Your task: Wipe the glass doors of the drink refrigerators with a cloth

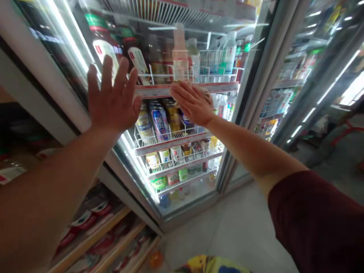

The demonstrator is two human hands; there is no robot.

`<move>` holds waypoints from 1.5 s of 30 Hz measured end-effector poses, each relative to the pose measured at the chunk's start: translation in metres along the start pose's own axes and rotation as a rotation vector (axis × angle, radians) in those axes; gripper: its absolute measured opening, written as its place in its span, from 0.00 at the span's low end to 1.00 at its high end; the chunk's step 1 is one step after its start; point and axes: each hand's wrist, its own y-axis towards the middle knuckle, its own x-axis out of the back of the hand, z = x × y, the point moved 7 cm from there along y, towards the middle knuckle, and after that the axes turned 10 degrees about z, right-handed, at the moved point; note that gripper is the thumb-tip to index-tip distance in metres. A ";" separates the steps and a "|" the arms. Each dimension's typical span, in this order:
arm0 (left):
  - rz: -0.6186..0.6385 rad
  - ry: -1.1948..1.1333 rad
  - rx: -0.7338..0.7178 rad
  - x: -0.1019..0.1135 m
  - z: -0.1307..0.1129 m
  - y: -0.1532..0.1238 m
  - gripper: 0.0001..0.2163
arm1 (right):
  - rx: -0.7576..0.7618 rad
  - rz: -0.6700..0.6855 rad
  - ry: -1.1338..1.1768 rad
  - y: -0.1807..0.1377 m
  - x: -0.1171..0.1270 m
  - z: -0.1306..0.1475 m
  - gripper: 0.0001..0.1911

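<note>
My left hand (112,96) is open, its fingers spread, in front of the glass door (210,189) of a drinks fridge; whether the palm touches the glass I cannot tell. Further right, my right hand (193,102) presses a crumpled light-brown cloth (207,96) flat to the glass, fingers together over it. Part of the cloth shows past the knuckles, and the rest is hidden beneath the hand. Behind the pane stand bottles, among them a pink one (180,57), and blue-and-purple cans (160,123) on wire shelves.
A metal door frame (256,76) runs down the right of the pane, with another lit fridge beyond it. Lower left, wooden shelves (113,223) hold red-and-white packages. Below lies a grey floor (236,223), with an orange round object (156,259) and a yellow patterned thing (210,263) near the bottom edge.
</note>
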 end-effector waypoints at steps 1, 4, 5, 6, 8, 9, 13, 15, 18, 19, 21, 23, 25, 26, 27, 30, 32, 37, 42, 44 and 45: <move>0.001 -0.008 -0.020 -0.002 0.001 0.001 0.39 | -0.054 0.000 0.003 0.002 0.008 -0.004 0.34; -0.011 0.015 -0.079 -0.009 0.004 0.004 0.41 | -0.322 -0.157 -0.046 0.004 0.033 -0.017 0.36; -0.013 0.023 -0.093 -0.010 0.005 0.005 0.42 | -0.380 -0.190 -0.075 0.004 0.035 -0.016 0.37; -0.013 0.021 -0.104 -0.012 0.005 0.006 0.42 | -0.405 -0.186 -0.094 0.004 0.033 -0.011 0.37; -0.006 -0.010 -0.122 -0.011 0.002 0.007 0.42 | -0.387 -0.087 -0.094 0.004 0.017 0.005 0.36; 0.000 -0.030 -0.129 -0.009 -0.001 0.007 0.43 | -0.361 -0.023 -0.079 0.003 0.008 0.014 0.35; 0.034 -0.108 -0.115 0.004 -0.015 0.005 0.41 | -0.317 0.125 -0.049 -0.002 -0.009 0.034 0.32; 0.046 -0.146 -0.093 0.011 -0.022 0.004 0.37 | -0.328 0.148 -0.060 -0.003 -0.008 0.033 0.32; 0.060 -0.183 -0.061 0.016 -0.029 0.004 0.33 | -0.345 0.152 -0.067 -0.002 -0.005 0.031 0.32; 0.055 -0.190 -0.054 0.016 -0.030 0.004 0.33 | -0.349 0.144 -0.069 -0.002 -0.005 0.030 0.32; 0.035 -0.214 -0.055 0.017 -0.031 0.005 0.32 | -0.355 0.121 -0.078 -0.003 -0.007 0.031 0.32; 0.016 -0.230 -0.058 0.016 -0.030 0.006 0.32 | -0.348 0.100 -0.094 -0.005 -0.010 0.031 0.32; 0.018 -0.233 -0.052 0.014 -0.029 0.006 0.32 | -0.328 0.090 -0.112 -0.007 -0.012 0.031 0.32; 0.019 -0.240 -0.047 0.014 -0.029 0.006 0.33 | -0.317 0.087 -0.121 -0.007 -0.013 0.031 0.32; 0.013 -0.260 -0.043 0.014 -0.028 0.006 0.33 | -0.308 0.083 -0.131 -0.008 -0.014 0.031 0.33; 0.004 -0.336 -0.047 0.014 -0.028 0.005 0.32 | -0.294 0.066 -0.150 -0.009 -0.015 0.031 0.34; 0.019 -0.331 -0.043 0.014 -0.029 0.004 0.32 | -0.297 0.043 -0.151 -0.009 -0.017 0.032 0.34; 0.072 -0.271 -0.027 0.014 -0.031 0.006 0.35 | -0.322 -0.024 -0.132 -0.009 -0.024 0.037 0.35; 0.056 -0.283 -0.007 0.010 -0.026 0.007 0.36 | -0.330 -0.038 -0.106 -0.010 -0.026 0.041 0.35; 0.042 -0.285 -0.013 0.010 -0.025 0.006 0.36 | -0.338 -0.031 -0.099 -0.012 -0.028 0.042 0.35; 0.042 -0.278 -0.016 0.009 -0.025 0.006 0.35 | -0.343 -0.027 -0.099 -0.013 -0.030 0.043 0.35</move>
